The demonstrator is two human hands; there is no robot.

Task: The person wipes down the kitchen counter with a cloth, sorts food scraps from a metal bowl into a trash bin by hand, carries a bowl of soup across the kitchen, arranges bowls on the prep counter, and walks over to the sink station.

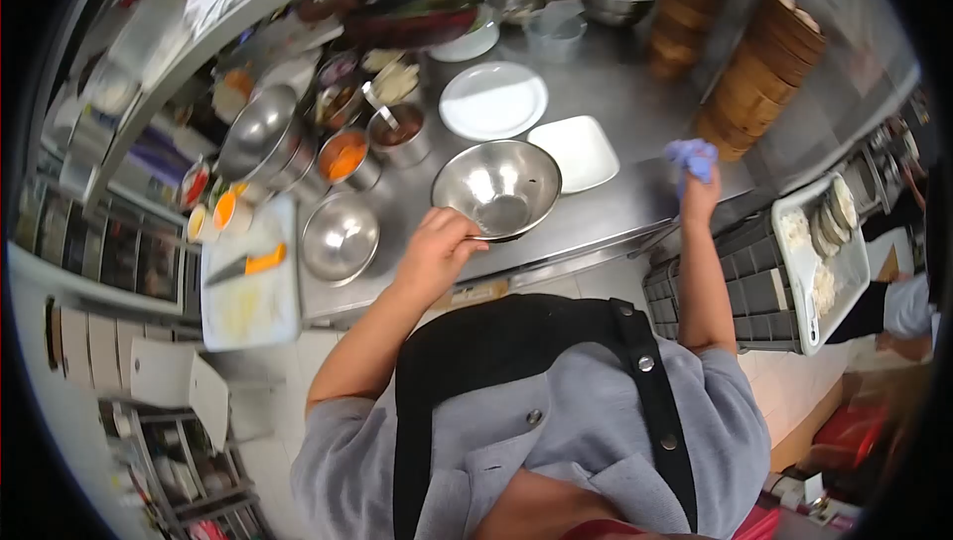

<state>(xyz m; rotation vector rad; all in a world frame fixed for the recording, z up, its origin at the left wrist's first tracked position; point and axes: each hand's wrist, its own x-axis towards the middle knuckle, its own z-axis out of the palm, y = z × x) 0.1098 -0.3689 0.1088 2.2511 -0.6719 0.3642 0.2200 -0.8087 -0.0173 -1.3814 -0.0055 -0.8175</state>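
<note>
- Grey buttoned shirt (506, 411), before a round silver steel bowl (496, 186) near the edge of the steel tabletop (635, 93).
- Left hand (444, 250): gripping the bowl's rim.
- Right hand (701, 183): clutching crumpled lavender cloth (690, 155), right of the bowl.
- Likely wiping; next probably calls for flattened cloth.

Lighting's pretty decent here, fairly bright and neutral, seemingly coming from above. The steel bowl (496, 188) and the smaller bowl (340, 237) both catch shiny hot spots, the oval plate (493, 100) goes nearly flat white, and the tabletop (635, 93) has a soft grey sheen. The apron (476, 346) reads as almost solid black. Big fisheye warp, btw: the shelf (204, 47) bends into an arc and the corners drop off to black. Focus is kinda soft overall, with the purple cloth (692, 158) a bit blurry and the far background dim and smeared.
</note>
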